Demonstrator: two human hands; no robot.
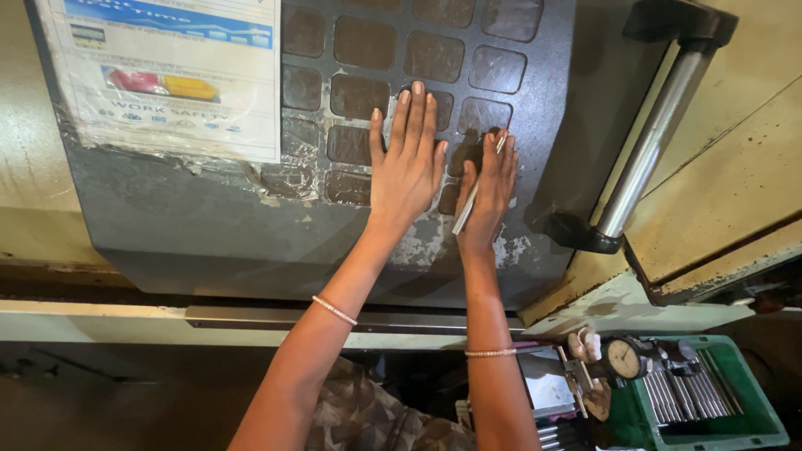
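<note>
**Grey steel door under both our palms**

We press our left hand (407, 163) flat on the dark machine door (209, 225), fingers spread and straight over its worn rubber grid of square pads (434, 54), so that grip is open and empty. Just beside it, our right hand (489, 184) also lies against the door, closed around a thin metal rod (474, 194) pinned under the fingers. A steel bar handle (652, 142) stands to the right. Below sits a green tray (752, 422) of rods beside a dial gauge (622, 359).
</note>
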